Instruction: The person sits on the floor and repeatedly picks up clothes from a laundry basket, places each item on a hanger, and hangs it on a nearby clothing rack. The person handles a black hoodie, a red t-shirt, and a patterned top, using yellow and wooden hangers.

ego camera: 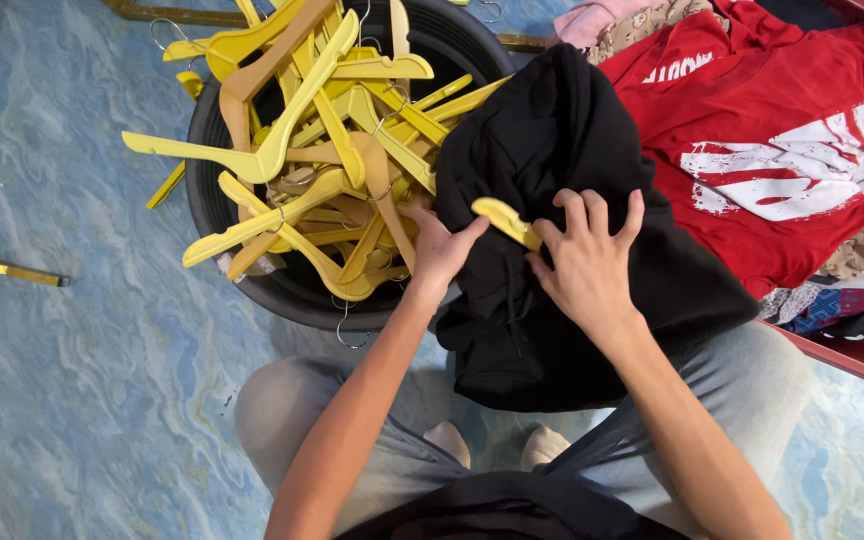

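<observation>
At centre frame, a black garment (552, 240) lies bunched over the person's lap and spills onto the right rim of the tub (282, 290); a yellow hanger (507, 222) sticks out of the garment's folds, only one arm end showing, the rest buried in cloth. Left hand (439, 245) sits at the garment's left edge, fingers curled toward the hanger end, thumb pointing at it; whether it actually pinches the hanger or just the cloth, cannot tell. Right hand (584, 262) lies spread, fingers splayed and pressing down on the garment just right of the hanger, fingertips gripping into the fabric; not closed around anything.

Upper left to upper centre: the tub, round, dark, heaped with yellow and tan hangers (312, 150), tangled, several poking out past the rim on the left side; metal hooks visible at the tub's bottom edge and top left.

Upper right: red basket (852, 355), rim showing at right edge; inside it a red shirt (772, 130) with white print lying on top, patterned clothes (857, 285) underneath and at the lower right, pinkish cloth (592, 20) at the top.

Far left edge: a yellow stick (7, 268) on the blue marbled floor (72, 400), well apart from the tub.

Bottom: person's grey trousers (292, 400), knees apart.
</observation>
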